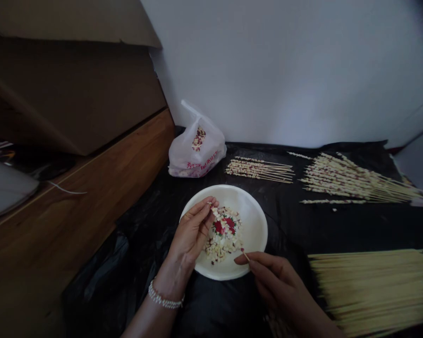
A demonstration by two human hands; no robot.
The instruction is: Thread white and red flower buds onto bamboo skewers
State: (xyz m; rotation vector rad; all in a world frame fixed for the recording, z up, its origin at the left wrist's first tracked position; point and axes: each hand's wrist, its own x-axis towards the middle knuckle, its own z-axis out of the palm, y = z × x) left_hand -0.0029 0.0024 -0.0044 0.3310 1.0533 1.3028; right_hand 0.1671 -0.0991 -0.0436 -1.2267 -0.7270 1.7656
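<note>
A white bowl (255, 230) with a red flower pattern at its bottom holds many small, knobbly cream pieces (220, 251), some with dark red patches. Over the bowl's left side is my left hand (193, 230), closed in a pinch on a small pale piece (214, 210) at the fingertips. At the front right rim, my right hand (278, 277) grips a thin wooden skewer (246, 255) between thumb and forefinger. A small dark red piece (242, 250) sits at the skewer's tip. Most of that skewer is hidden by the hand.
Behind the bowl stands a white plastic bag (197, 155) with more pieces. Filled skewers lie in a small group (246, 169) and a larger pile (338, 178). Bare skewers (373, 286) are at right, on black plastic sheeting (144, 220). A cardboard box (84, 89) stands left.
</note>
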